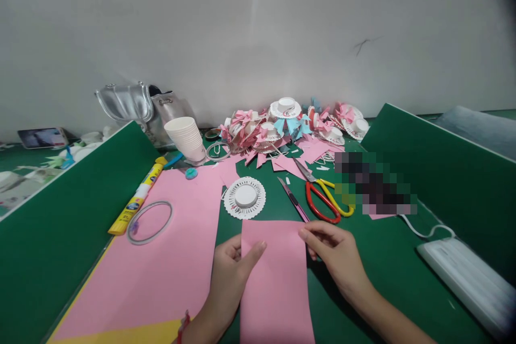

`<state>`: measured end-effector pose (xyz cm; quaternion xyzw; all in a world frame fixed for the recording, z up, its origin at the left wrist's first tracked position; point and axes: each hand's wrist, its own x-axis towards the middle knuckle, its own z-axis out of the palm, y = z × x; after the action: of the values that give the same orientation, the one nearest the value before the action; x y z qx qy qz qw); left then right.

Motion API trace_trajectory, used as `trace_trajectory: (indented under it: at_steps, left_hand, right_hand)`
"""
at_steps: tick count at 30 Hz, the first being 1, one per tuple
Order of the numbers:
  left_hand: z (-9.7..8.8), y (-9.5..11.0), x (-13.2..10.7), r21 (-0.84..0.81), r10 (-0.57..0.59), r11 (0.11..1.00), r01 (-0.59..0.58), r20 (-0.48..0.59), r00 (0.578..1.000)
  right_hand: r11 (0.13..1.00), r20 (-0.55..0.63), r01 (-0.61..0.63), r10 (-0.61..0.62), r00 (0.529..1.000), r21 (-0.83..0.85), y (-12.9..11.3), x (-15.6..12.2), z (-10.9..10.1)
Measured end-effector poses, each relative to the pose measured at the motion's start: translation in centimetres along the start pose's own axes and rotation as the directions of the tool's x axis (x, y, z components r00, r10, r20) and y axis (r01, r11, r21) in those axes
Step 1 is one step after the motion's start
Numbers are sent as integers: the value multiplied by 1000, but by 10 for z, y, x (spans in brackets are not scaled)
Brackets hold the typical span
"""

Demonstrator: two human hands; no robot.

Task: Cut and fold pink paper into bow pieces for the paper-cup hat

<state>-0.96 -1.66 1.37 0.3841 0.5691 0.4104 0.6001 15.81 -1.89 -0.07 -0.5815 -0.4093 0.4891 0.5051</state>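
Note:
A long strip of pink paper is held up in front of me between both hands. My left hand grips its left edge, thumb lying over the front and fingers behind. At the top right corner, my right hand pinches the paper between thumb and fingers. Just beyond the paper lies a white paper disc with a slit, scalloped rim and a raised round centre. A craft knife and scissors with one red and one yellow handle rest near my right hand.
Large pink sheets lie at left under a roll of tape and a yellow glue tube. Stacked paper cups and finished pink, blue and white crafts stand behind. Green panels flank the table; a face mask lies right.

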Motion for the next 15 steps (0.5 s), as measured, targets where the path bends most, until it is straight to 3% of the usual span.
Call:
trace_trajectory:
  at_steps: [8, 15]
  left_hand:
    - [1, 4, 4, 31, 47, 998, -47, 9, 999]
    - [1, 7, 10, 88, -60, 994, 58, 24, 998]
  right_hand:
    - [999, 15, -16, 16, 1000, -36, 5, 1, -1]
    - [997, 14, -27, 28, 1000, -67, 2, 1, -2]
